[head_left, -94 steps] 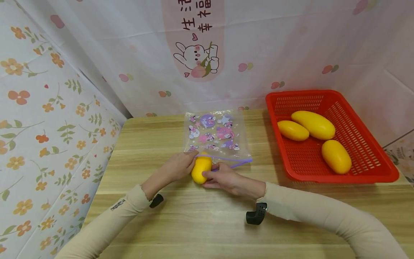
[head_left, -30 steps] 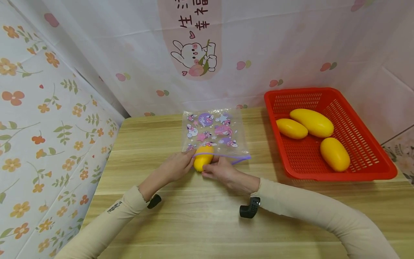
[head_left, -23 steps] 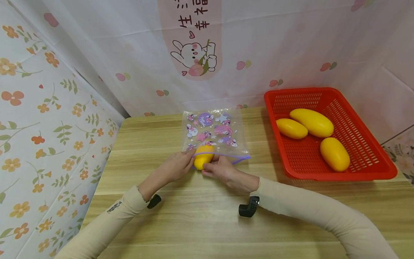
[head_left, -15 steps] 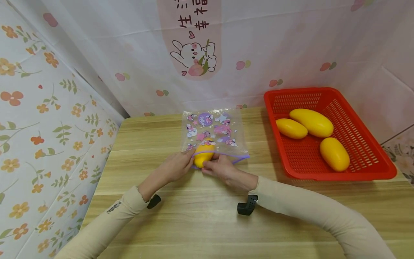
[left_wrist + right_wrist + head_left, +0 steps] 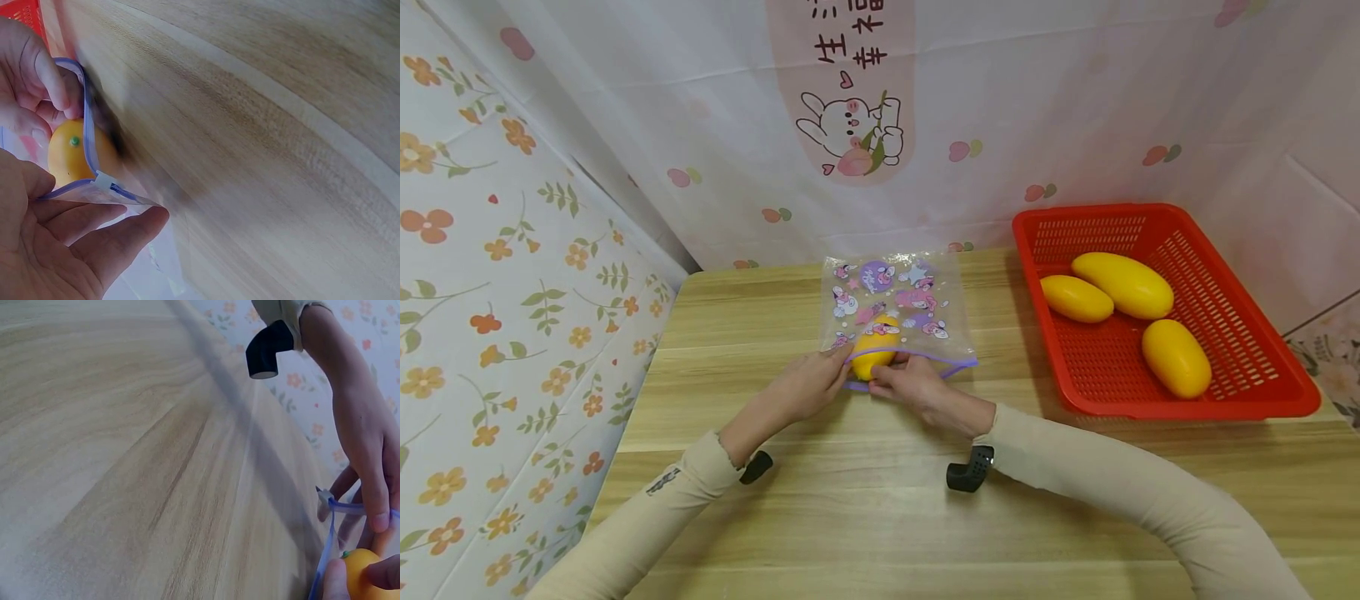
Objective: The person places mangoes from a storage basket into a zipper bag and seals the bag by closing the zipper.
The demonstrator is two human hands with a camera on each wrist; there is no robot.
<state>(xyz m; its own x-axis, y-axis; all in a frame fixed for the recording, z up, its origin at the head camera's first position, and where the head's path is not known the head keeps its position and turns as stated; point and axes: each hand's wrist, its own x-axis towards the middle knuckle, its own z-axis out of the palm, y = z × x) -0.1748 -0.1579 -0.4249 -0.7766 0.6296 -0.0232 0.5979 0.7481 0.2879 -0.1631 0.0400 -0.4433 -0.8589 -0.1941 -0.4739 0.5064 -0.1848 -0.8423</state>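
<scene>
A clear zip bag [image 5: 940,333] printed with pink and purple cartoons lies flat, its purple-edged mouth towards me. A yellow mango [image 5: 874,363] with a green stem nub lies mostly inside, its near end at the mouth. My left hand [image 5: 811,385] pinches the left corner of the mouth, beside the white slider [image 5: 103,181] in the left wrist view. From the right, my right hand [image 5: 921,390] grips the mango's near end at the mouth. Thumb and finger lie against the mango [image 5: 359,565] in the right wrist view; some fingers are hidden by the bag.
A red plastic basket [image 5: 1060,379] with 3 yellow mangoes [image 5: 1123,286] stands at the right of the wooden table [image 5: 850,517]. Behind hangs a white printed curtain [image 5: 715,108]; a floral cloth [image 5: 550,250] is on the left. Black wrist cameras [image 5: 970,468] hang below the wrists.
The mango has slid away from me, from the bag's mouth to mostly inside. My right hand has followed it slightly forward; my left hand stays at the bag's left corner.
</scene>
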